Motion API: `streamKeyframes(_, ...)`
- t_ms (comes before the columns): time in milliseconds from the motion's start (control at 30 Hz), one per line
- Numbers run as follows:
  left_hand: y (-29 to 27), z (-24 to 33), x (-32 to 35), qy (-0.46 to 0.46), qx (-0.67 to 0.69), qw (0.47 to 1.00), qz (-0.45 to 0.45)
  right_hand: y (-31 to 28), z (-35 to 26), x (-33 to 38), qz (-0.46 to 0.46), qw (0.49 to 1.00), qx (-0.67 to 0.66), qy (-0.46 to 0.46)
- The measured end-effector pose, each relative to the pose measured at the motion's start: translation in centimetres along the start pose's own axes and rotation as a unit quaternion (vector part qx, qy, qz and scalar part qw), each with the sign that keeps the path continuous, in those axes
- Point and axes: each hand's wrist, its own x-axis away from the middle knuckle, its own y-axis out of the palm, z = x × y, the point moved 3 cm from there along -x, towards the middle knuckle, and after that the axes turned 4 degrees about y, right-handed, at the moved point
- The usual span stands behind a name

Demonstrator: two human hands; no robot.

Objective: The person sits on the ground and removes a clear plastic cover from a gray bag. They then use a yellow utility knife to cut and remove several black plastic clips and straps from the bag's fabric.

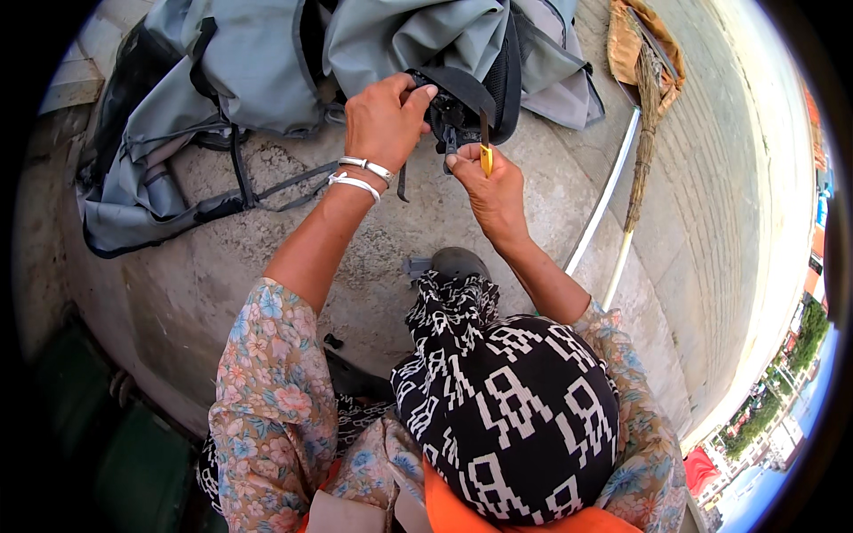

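A large grey fabric piece with black straps and mesh lies bunched at the far side. My left hand is closed on a black strap and plastic fitting at its near edge, with the thumb on top. Just right of it, my right hand pinches a small yellow-handled tool, pointing up with a dark narrow part against the strap. A dark grey tab hangs by its thumb tip; whether the thumb grips it I cannot tell. The tool's kind is unclear.
My knee in black-and-white patterned cloth and a dark shoe are below my hands. A loose strap trails over rough concrete. To the right lie a broom and a brown dustpan-like thing with a metal handle.
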Motion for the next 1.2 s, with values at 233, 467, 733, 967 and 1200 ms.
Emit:
streamKeyframes(233,3.1,-2.9,3.5,0.011,0.131,0.987,0.091,0.6,0.5,0.4,0.025,1.0,0.01,-0.009)
streamKeyframes(467,4.1,-4.3,4.1,-0.064,0.331,0.934,0.117,0.6,1.3,0.3,-0.015,0.989,-0.136,0.055)
streamKeyframes(733,4.0,-3.9,4.1,-0.082,0.391,0.909,0.121,-0.7,0.3,0.9,0.013,0.999,-0.043,-0.007)
streamKeyframes(967,3.9,-3.6,4.2,-0.104,0.403,0.902,0.119,-0.1,-2.5,0.4,0.034,0.901,0.247,-0.354)
streamKeyframes(1200,3.4,-3.1,4.3,-0.125,0.404,0.897,0.126,-1.5,-4.3,-3.1,0.065,0.964,0.173,-0.19)
